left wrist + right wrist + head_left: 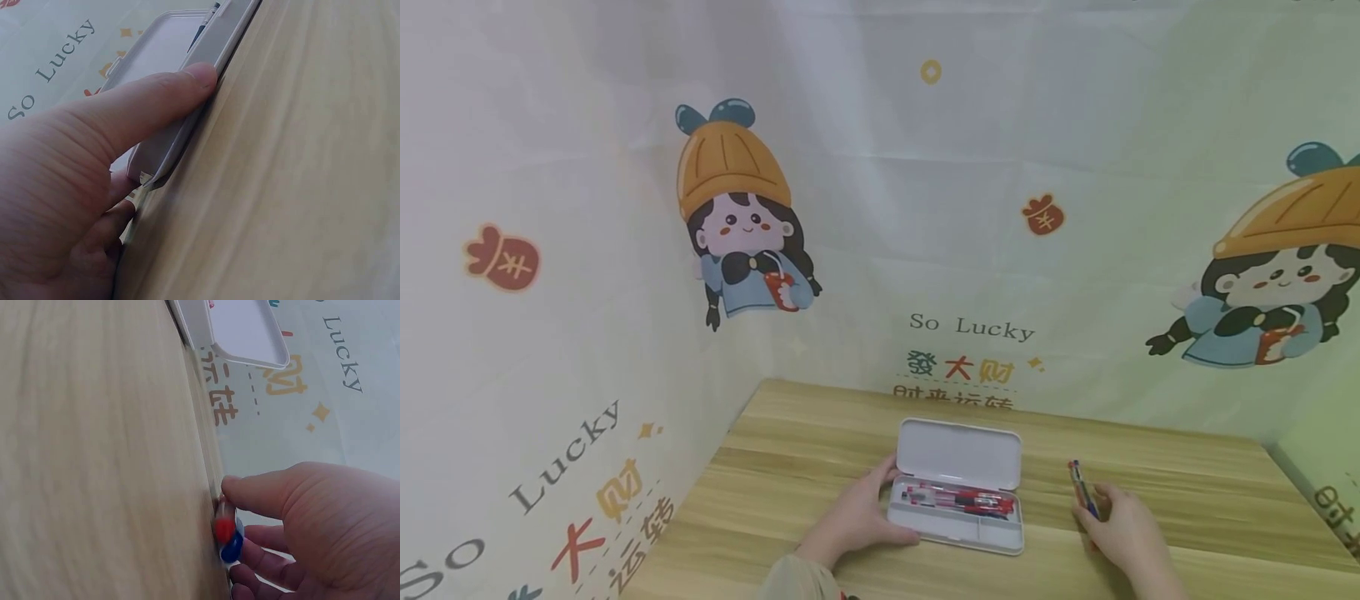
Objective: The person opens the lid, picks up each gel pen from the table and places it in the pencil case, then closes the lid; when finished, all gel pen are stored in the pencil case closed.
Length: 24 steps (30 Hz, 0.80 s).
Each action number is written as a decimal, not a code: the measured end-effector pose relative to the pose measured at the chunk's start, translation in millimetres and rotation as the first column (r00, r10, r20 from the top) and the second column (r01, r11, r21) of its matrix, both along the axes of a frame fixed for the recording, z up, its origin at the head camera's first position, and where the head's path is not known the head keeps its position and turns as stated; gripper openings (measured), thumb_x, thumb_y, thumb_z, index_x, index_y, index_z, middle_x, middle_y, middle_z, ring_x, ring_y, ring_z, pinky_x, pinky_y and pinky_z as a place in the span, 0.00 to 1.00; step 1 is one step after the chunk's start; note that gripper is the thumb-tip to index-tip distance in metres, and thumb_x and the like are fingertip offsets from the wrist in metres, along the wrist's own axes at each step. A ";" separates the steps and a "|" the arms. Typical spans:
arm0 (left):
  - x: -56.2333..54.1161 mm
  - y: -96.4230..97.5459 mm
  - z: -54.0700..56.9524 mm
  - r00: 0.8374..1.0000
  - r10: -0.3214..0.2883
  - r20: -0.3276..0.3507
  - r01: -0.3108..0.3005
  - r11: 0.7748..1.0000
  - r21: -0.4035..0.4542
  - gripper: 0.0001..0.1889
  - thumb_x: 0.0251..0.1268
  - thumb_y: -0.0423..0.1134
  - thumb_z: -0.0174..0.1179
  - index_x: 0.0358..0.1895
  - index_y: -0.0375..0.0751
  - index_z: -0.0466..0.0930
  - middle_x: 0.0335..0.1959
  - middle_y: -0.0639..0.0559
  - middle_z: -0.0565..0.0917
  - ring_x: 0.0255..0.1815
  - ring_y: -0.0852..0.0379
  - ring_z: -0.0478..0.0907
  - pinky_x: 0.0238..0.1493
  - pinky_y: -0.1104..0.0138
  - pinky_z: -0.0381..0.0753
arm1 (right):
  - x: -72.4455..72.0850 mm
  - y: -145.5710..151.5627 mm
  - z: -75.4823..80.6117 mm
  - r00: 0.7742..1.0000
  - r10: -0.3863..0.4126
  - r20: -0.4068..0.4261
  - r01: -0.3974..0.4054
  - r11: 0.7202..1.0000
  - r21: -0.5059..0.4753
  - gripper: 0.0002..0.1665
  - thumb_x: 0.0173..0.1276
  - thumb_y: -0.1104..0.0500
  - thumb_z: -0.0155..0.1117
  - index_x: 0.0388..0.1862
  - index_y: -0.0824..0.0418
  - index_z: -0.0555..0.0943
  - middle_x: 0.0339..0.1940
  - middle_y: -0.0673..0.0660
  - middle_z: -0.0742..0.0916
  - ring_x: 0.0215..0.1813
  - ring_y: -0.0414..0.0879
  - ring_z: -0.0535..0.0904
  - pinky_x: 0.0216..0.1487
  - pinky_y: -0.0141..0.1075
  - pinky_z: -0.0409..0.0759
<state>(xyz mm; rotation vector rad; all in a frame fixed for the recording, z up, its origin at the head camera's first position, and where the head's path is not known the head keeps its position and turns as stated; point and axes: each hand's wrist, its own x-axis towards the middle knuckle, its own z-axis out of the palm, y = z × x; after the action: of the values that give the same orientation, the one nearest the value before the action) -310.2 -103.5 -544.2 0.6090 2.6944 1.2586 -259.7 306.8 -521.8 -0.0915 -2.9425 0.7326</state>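
An open white pencil case (pixel 943 527) lies on the table with its lid (pixel 958 452) tilted back. Several pens (pixel 973 500), mostly red and clear, lie in its long compartment. My left hand (pixel 857 518) grips the case's left end, thumb along the front wall and fingers behind, as the left wrist view also shows. To the right of the case, my right hand (pixel 1126 533) pinches a small bunch of pens (pixel 1081 486) between thumb and fingers. Red and blue pen ends (pixel 229 537) show in the right wrist view, just over the tabletop; their exact number is unclear.
The wood-grain table (pixel 820 450) reaches back to a printed cloth backdrop (pixel 865 208) with cartoon figures and lettering. A small divided compartment (pixel 1000 533) sits at the case's front right. The table's left edge runs near the cloth.
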 end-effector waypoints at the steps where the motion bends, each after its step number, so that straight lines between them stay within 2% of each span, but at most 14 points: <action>1: 0.2 0.1 0.5 1.000 -0.001 0.000 0.001 1.000 -0.002 0.72 0.41 0.56 0.90 0.90 0.43 0.54 0.78 0.49 0.81 0.84 0.36 0.70 0.87 0.34 0.64 | 0.3 0.1 0.0 1.000 -0.001 -0.003 0.001 1.000 0.001 0.35 0.77 0.49 0.71 0.64 0.80 0.80 0.52 0.76 0.91 0.55 0.74 0.87 0.58 0.70 0.87; 5: 0.5 0.6 0.8 1.000 0.002 0.005 -0.002 1.000 -0.007 0.72 0.41 0.56 0.90 0.90 0.44 0.54 0.78 0.50 0.82 0.85 0.36 0.70 0.87 0.34 0.63 | 0.3 0.6 -1.0 1.000 -0.013 -0.007 0.013 1.000 -0.011 0.28 0.75 0.52 0.71 0.58 0.78 0.85 0.43 0.68 0.93 0.48 0.67 0.89 0.53 0.66 0.89; 8: 0.4 0.6 0.5 1.000 0.001 0.006 -0.001 1.000 -0.004 0.72 0.40 0.55 0.90 0.90 0.44 0.54 0.78 0.50 0.82 0.84 0.36 0.70 0.87 0.34 0.63 | -0.1 0.9 -2.4 1.000 -0.026 0.004 0.026 0.999 -0.024 0.27 0.75 0.53 0.72 0.57 0.78 0.85 0.40 0.65 0.93 0.44 0.62 0.89 0.49 0.64 0.89; 16: -0.1 0.1 0.1 1.000 0.004 0.007 -0.004 1.000 -0.006 0.72 0.41 0.56 0.90 0.90 0.43 0.55 0.78 0.50 0.82 0.84 0.36 0.70 0.87 0.35 0.64 | 0.0 0.1 -1.8 0.998 -0.062 0.017 0.063 0.996 -0.057 0.22 0.74 0.54 0.74 0.52 0.74 0.88 0.37 0.64 0.93 0.38 0.53 0.86 0.40 0.53 0.87; 24: -1.6 -0.1 -0.6 1.000 0.006 0.008 -0.006 1.000 -0.017 0.72 0.42 0.57 0.90 0.90 0.42 0.54 0.78 0.50 0.81 0.84 0.36 0.70 0.87 0.35 0.65 | 1.7 -1.7 1.6 0.994 -0.106 0.036 0.109 0.990 -0.090 0.20 0.74 0.55 0.73 0.51 0.72 0.89 0.38 0.66 0.93 0.37 0.53 0.86 0.36 0.47 0.85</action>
<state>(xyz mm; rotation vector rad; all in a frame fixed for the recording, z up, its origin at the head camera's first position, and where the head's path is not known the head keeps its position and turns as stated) -311.8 -103.7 -544.8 0.5929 2.6994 1.2358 -258.0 305.1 -520.2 -0.2694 -2.9045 0.8579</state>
